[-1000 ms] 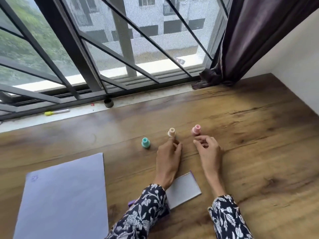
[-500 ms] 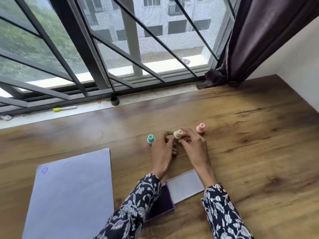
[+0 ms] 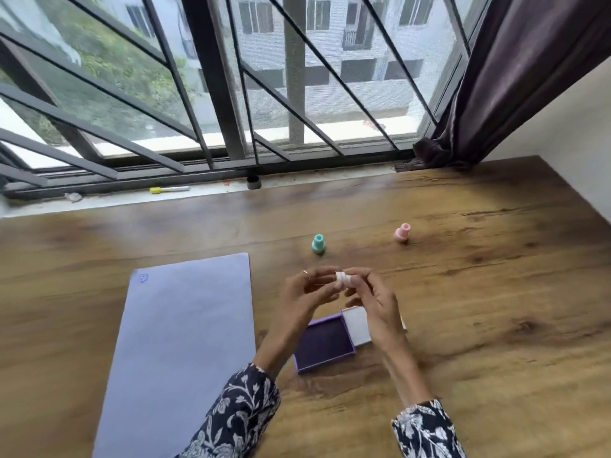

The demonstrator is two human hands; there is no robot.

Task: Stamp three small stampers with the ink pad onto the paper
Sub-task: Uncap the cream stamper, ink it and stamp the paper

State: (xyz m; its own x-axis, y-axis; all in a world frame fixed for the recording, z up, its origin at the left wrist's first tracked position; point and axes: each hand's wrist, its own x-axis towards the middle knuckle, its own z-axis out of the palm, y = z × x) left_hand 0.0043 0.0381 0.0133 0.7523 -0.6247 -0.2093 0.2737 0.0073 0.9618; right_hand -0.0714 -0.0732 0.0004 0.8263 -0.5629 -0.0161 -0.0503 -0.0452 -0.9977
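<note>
Cream stamper (image 3: 344,280) pinched between fingertips of left hand (image 3: 305,297) and right hand (image 3: 377,304), both grips clamped on it, above the ink pad (image 3: 325,342).

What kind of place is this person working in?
Probably a room in a home or flat: a wooden desk set against a barred window, a dark curtain at the side, and apartment blocks outside.

The wooden worktop (image 3: 463,292) carries a lilac paper sheet (image 3: 185,342) at 8 o'clock, an open purple ink pad (image 3: 325,343) with its white lid (image 3: 358,325) near centre, a teal stamper (image 3: 318,243) at 12 o'clock and a pink stamper (image 3: 402,233) at 1 o'clock.
</note>
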